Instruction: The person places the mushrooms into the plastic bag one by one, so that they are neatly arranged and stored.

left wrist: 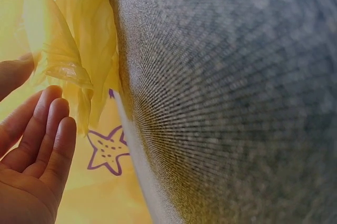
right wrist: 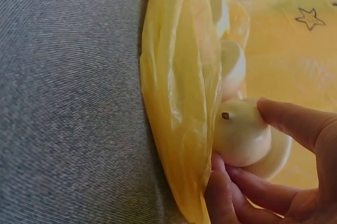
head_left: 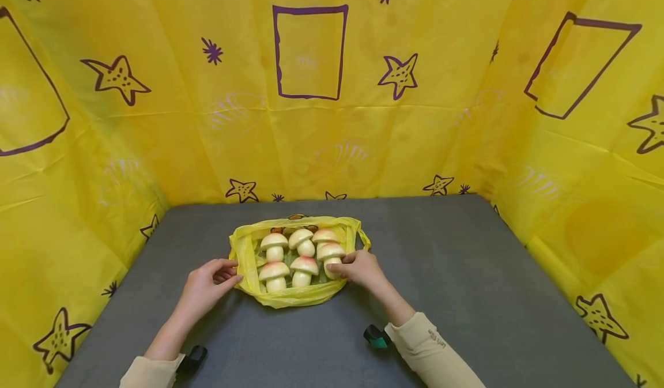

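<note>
A yellow plastic bag (head_left: 280, 300) lies spread open on the grey table, its rim rolled into a loose ring. Inside stand several cream toy mushrooms (head_left: 302, 270) with round, pink-tinged caps. With thumb and fingers my right hand (head_left: 361, 270) pinches the stem of the mushroom (head_left: 330, 252) at the right of the bag. The right wrist view shows that mushroom's stem end (right wrist: 242, 129) with a small dark mark, close against the bag wall (right wrist: 179, 98). My left hand (head_left: 207, 284) touches the bag's left edge, its fingers loosely bent and thumb apart in the left wrist view.
Orange-brown pieces (head_left: 295, 217) show at the bag's far rim; their kind is unclear. The grey table (head_left: 456, 296) extends around the bag. Yellow cloth walls (head_left: 311, 146) with drawn starfish enclose the back and both sides. Dark wrist devices (head_left: 192, 360) sit by the sleeves.
</note>
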Tool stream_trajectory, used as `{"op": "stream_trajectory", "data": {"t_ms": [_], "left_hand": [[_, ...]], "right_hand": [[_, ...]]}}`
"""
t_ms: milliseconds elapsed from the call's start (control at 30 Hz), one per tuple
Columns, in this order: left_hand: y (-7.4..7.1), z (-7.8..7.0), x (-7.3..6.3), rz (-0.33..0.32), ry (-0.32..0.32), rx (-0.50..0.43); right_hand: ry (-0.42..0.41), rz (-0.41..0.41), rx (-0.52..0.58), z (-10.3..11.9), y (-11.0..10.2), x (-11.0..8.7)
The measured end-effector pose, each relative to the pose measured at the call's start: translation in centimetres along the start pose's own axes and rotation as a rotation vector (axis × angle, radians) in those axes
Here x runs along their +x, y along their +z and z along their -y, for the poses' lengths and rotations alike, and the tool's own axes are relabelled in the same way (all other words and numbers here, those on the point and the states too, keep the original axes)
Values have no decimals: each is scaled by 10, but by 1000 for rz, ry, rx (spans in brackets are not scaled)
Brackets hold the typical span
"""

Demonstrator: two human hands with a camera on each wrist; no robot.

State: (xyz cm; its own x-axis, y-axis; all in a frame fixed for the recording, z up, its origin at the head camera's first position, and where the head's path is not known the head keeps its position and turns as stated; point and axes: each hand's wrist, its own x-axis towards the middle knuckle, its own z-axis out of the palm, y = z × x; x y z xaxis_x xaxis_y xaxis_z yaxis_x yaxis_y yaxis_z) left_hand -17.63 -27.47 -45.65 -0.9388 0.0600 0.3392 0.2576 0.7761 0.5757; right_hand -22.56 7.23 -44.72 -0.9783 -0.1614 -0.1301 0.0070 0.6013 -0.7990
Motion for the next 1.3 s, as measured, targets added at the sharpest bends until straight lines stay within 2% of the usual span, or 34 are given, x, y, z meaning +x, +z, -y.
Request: {"op": "stream_trajectory", "data": {"t_ms": [467, 933, 1300], "left_hand": [[0, -1, 0, 10, -7, 2], [-2, 1, -1, 3, -1, 5], [-2, 1, 0, 8, -12, 5]], "right_hand": [[-52, 18, -126, -3, 4, -5], [-62, 61, -117, -1, 4, -7], [-63, 49, -106, -9, -2, -4]]}}
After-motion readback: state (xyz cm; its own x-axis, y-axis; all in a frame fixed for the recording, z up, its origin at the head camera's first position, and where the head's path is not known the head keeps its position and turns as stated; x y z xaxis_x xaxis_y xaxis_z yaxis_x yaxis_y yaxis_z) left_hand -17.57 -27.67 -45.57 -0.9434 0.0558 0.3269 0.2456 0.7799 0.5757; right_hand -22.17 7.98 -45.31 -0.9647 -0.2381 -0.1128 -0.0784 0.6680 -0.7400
